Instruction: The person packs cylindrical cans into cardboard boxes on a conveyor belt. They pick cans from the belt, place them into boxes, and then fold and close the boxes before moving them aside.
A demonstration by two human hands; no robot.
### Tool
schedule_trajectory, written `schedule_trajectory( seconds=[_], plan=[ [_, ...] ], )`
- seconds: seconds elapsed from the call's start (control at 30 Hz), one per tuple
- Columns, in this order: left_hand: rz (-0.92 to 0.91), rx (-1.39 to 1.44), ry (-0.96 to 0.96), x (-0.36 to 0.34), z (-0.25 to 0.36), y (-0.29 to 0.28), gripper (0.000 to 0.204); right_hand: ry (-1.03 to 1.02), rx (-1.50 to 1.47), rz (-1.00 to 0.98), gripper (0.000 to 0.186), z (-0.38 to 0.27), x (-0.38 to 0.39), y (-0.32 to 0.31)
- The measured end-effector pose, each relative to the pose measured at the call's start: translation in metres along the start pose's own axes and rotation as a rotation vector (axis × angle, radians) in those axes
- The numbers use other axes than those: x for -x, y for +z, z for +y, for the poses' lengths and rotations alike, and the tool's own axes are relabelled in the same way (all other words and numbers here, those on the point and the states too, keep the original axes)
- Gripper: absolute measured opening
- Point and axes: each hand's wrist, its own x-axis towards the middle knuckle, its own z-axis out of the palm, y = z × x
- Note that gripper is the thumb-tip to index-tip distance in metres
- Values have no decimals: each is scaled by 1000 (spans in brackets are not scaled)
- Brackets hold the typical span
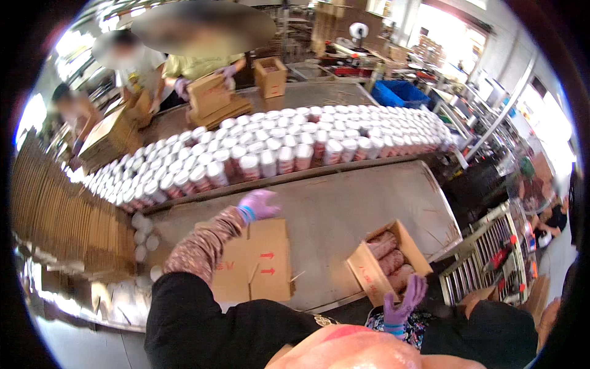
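My left hand (258,205), in a purple glove with a patterned sleeve, is stretched out over the grey table (344,203), just short of the rows of white-lidded jars (276,154). Its fingers are curled and I cannot see anything in them. Under my forearm lies a closed cardboard box (258,261) with red arrows. My right hand (402,304), also purple-gloved, has its fingers spread beside the near edge of an open cardboard box (387,258). Inside that box lie several reddish jars on their sides.
Stacks of flat cardboard (61,215) stand at the left. Across the jar rows, other people handle cardboard boxes (209,92) on a far table. A blue bin (399,92) is at the back right; a metal rack (491,258) stands at the right.
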Motion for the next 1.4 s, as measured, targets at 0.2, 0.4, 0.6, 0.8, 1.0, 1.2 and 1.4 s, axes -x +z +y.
schedule_trajectory(
  seconds=[0.2,0.4,0.6,0.8,1.0,1.2,1.4],
  plan=[
    [-545,-31,-327,162,-93,-37,82,-73,-402,-471,68,-138,-19,110],
    [-345,-396,-51,209,-41,-36,46,-141,197,-844,78,-224,29,241],
    [-72,-210,-152,234,-56,-34,24,201,-451,-872,71,-177,-2,295],
    [356,-392,606,191,32,-122,12,293,-1458,-807,51,-299,-134,158],
    [539,-487,261,231,38,-148,64,-284,-365,-404,96,-245,-104,201],
    [348,120,263,251,21,-94,69,-544,-417,-403,83,-271,-81,183],
    [656,249,-604,249,33,-72,68,-277,-1005,-923,50,-267,-99,157]
  ],
)
